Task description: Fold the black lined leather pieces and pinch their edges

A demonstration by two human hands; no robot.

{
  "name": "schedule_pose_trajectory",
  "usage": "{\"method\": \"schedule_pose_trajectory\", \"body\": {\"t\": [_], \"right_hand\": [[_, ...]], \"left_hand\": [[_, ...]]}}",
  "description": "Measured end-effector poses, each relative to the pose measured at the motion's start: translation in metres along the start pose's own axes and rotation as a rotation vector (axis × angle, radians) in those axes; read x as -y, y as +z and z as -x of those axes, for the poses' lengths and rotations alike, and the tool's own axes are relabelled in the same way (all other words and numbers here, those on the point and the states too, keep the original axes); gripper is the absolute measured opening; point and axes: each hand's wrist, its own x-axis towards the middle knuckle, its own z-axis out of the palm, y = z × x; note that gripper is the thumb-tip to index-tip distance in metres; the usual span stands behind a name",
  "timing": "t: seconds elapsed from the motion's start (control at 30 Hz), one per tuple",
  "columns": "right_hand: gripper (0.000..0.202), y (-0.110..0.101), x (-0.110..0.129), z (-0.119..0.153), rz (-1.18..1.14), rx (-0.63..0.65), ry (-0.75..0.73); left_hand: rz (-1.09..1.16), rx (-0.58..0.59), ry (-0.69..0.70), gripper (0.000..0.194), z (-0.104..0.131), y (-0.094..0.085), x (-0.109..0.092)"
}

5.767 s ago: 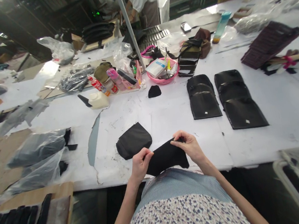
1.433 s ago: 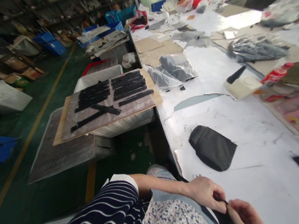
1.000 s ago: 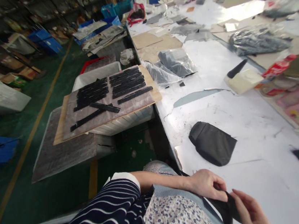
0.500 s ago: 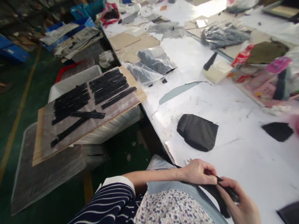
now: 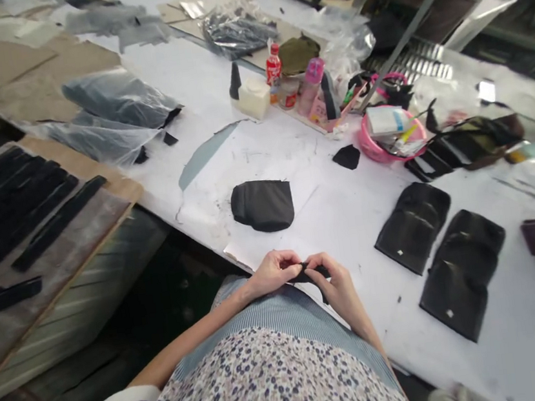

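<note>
Close to my apron at the table's near edge, my left hand [image 5: 276, 271] and my right hand [image 5: 332, 278] meet over a black strip of material [image 5: 300, 276]. Both pinch it between thumb and fingers, and much of it is hidden by the fingers. Just beyond them a black rounded piece [image 5: 264, 206] lies flat on the white tabletop [image 5: 338, 218]. To the right rest two black shaped pieces, one nearer the middle [image 5: 414, 226] and one closer to me [image 5: 464, 274], each with a small white mark.
At left, a board [image 5: 121, 199] carries several black strips [image 5: 8, 200]. Clear plastic bags [image 5: 119, 101] lie behind it. A pink basket [image 5: 368, 142] of tools, a red-labelled bottle [image 5: 273, 63] and a pink bottle [image 5: 310, 84] stand farther back. A small black scrap [image 5: 347, 157] is near the basket.
My view has swung to the right, bringing the two black shaped pieces and the whole basket into sight. Both hands still hold the black strip, fingertips close together.
</note>
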Motion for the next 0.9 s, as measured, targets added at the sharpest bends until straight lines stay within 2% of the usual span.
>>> {"method": "schedule_pose_trajectory", "body": {"t": [0.4, 0.67, 0.9], "right_hand": [[0.007, -0.001, 0.0, 0.006, 0.029, -0.067, -0.038], [0.009, -0.002, 0.001, 0.004, 0.02, -0.068, 0.034], [0.012, -0.004, -0.002, 0.003, -0.035, -0.052, 0.082]], "left_hand": [[-0.02, 0.071, -0.027, 0.018, -0.003, 0.002, -0.003], [-0.083, 0.144, -0.048, 0.023, -0.001, -0.004, -0.007], [-0.187, 0.179, 0.042, 0.02, 0.001, -0.008, -0.012]]}}
